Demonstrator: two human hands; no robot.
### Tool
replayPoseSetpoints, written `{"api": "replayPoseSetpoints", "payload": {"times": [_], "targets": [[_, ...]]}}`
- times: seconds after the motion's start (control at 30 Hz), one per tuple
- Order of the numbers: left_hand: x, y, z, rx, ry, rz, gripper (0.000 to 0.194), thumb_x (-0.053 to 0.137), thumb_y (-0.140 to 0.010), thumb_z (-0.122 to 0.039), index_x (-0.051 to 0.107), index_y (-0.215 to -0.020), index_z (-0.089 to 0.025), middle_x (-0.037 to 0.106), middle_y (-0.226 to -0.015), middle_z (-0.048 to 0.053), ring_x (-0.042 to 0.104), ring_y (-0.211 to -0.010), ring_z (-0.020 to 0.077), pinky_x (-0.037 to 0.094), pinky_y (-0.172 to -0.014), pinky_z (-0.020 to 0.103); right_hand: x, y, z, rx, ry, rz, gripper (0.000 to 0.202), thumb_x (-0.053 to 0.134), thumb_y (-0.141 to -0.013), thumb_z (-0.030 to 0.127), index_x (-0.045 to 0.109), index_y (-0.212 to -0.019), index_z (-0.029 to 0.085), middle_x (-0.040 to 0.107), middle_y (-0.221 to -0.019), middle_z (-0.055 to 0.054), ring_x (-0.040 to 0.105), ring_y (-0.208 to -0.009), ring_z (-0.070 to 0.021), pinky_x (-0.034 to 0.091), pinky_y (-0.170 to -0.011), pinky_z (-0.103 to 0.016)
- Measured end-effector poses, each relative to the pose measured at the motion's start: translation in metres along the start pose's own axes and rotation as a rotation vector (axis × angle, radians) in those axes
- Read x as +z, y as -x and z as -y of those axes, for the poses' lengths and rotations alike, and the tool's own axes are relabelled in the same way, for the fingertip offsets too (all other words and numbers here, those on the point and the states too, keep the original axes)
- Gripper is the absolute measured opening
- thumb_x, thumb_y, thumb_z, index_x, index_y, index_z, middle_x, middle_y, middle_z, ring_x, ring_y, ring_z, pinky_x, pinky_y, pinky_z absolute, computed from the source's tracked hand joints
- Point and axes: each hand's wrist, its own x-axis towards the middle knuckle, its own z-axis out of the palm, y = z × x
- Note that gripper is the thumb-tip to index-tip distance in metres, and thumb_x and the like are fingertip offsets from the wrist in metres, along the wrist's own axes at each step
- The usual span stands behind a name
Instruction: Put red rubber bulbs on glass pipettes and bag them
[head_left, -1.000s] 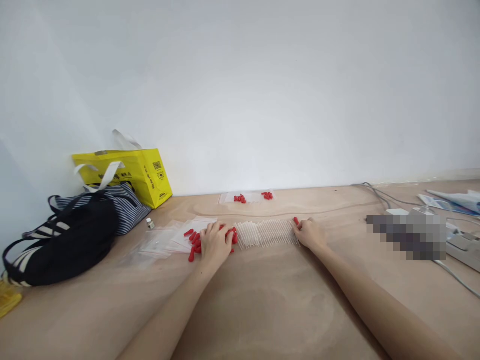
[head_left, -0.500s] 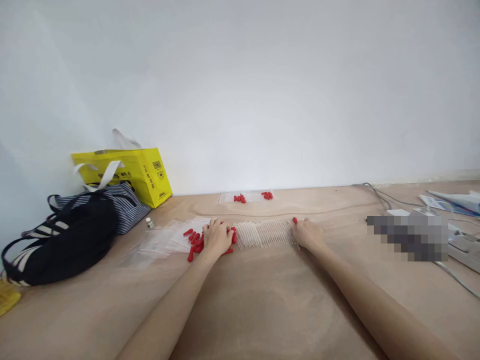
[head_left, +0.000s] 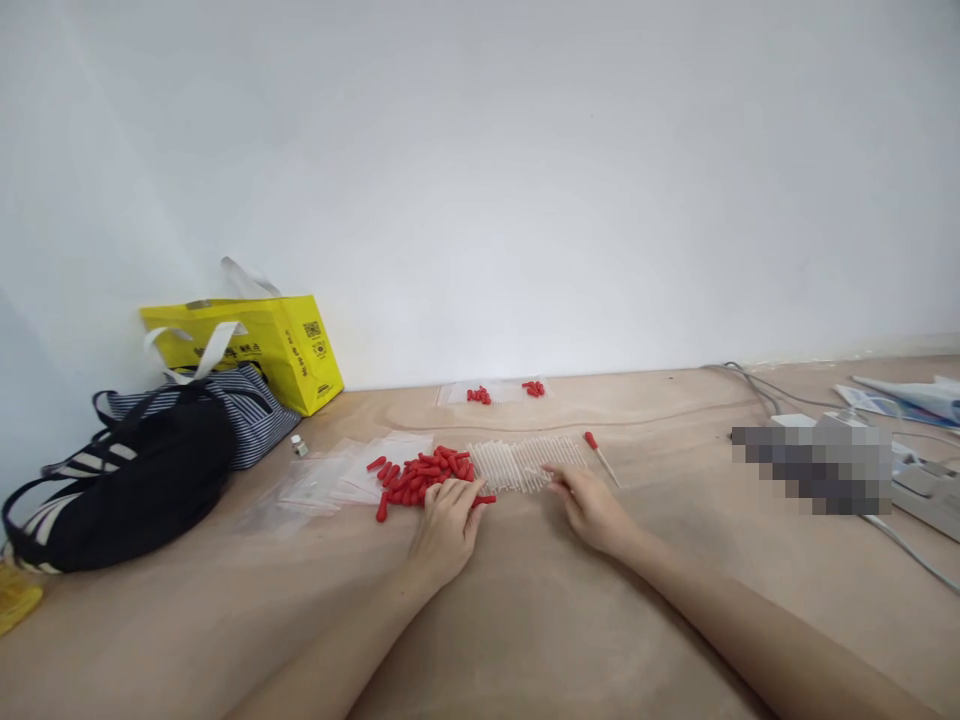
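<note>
At the front edge of a pile of red rubber dropper bulbs [head_left: 420,480], my left hand [head_left: 450,525] has its fingers closed around one bulb [head_left: 484,499], whose end sticks out to the right. A row of thin clear glass tubes [head_left: 502,467] lies beside the pile. My right hand [head_left: 592,508] is at the near right part of this row, index finger stretched over the tube ends and thumb below; I see nothing held in it. To its right, a dropper [head_left: 602,459] with a red bulb on its tube lies alone on the table.
Clear plastic bags [head_left: 322,480] lie left of the bulbs. Behind are another bag [head_left: 502,392] with red bulbs and a small bottle [head_left: 299,446]. A yellow bag [head_left: 300,350] and black bag [head_left: 150,480] stand left. Cables [head_left: 750,385] and a power strip [head_left: 926,490] lie right.
My right hand has left the red-bulbed dropper on the table and moved left to the tubes. My left hand has come nearer to me, uncovering more of the pile.
</note>
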Motion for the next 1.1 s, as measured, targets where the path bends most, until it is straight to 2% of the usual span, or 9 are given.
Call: {"api": "replayPoseSetpoints", "payload": {"times": [0.1, 0.33, 0.6, 0.87, 1.1], "targets": [[0.002, -0.003, -0.002, 0.039, 0.006, 0.0, 0.021, 0.041, -0.083, -0.016, 0.055, -0.097, -0.022, 0.061, -0.089, 0.002, 0.051, -0.087, 0.0176, 0.029, -0.08, 0.035, 0.009, 0.006, 0.012, -0.118, 0.02, 0.062, 0.029, 0.034, -0.085, 0.013, 0.051, -0.108, 0.019, 0.059, -0.086, -0.007, 0.051, -0.076, -0.0168, 0.037, -0.069, -0.03], [0.002, -0.007, -0.006, 0.061, 0.024, -0.013, 0.017, 0.044, -0.081, -0.015, 0.057, -0.091, -0.022, 0.063, -0.084, -0.001, 0.051, -0.087, 0.016, 0.025, -0.085, 0.037, 0.011, 0.003, 0.019, -0.114, 0.046, 0.091, 0.028, 0.037, -0.084, 0.011, 0.054, -0.105, 0.017, 0.057, -0.084, -0.006, 0.048, -0.073, -0.0161, 0.035, -0.067, -0.028], [0.004, -0.006, -0.009, 0.058, 0.032, -0.048, 0.014, 0.046, -0.081, -0.017, 0.058, -0.088, -0.021, 0.064, -0.08, -0.001, 0.053, -0.082, 0.0155, 0.026, -0.083, 0.036, 0.013, 0.002, 0.022, -0.145, 0.031, 0.102, 0.028, 0.038, -0.085, 0.013, 0.055, -0.105, 0.019, 0.056, -0.081, -0.006, 0.048, -0.073, -0.0161, 0.034, -0.068, -0.029], [0.004, -0.008, -0.016, 0.037, 0.075, -0.082, 0.013, 0.046, -0.082, -0.022, 0.059, -0.079, -0.02, 0.063, -0.073, -0.001, 0.053, -0.075, 0.0151, 0.026, -0.078, 0.035, 0.017, 0.006, 0.027, -0.153, -0.091, 0.053, 0.024, 0.037, -0.085, 0.014, 0.057, -0.098, 0.017, 0.055, -0.08, -0.005, 0.047, -0.071, -0.0144, 0.035, -0.064, -0.025], [0.002, -0.007, -0.016, 0.092, 0.065, -0.056, 0.018, 0.042, -0.084, -0.021, 0.058, -0.077, -0.019, 0.062, -0.071, 0.0, 0.051, -0.074, 0.0148, 0.026, -0.077, 0.034, 0.009, 0.002, 0.027, -0.277, 0.094, 0.073, 0.029, 0.033, -0.079, 0.004, 0.06, -0.079, 0.016, 0.051, -0.069, -0.004, 0.04, -0.062, -0.0132, 0.027, -0.062, -0.027]]}}
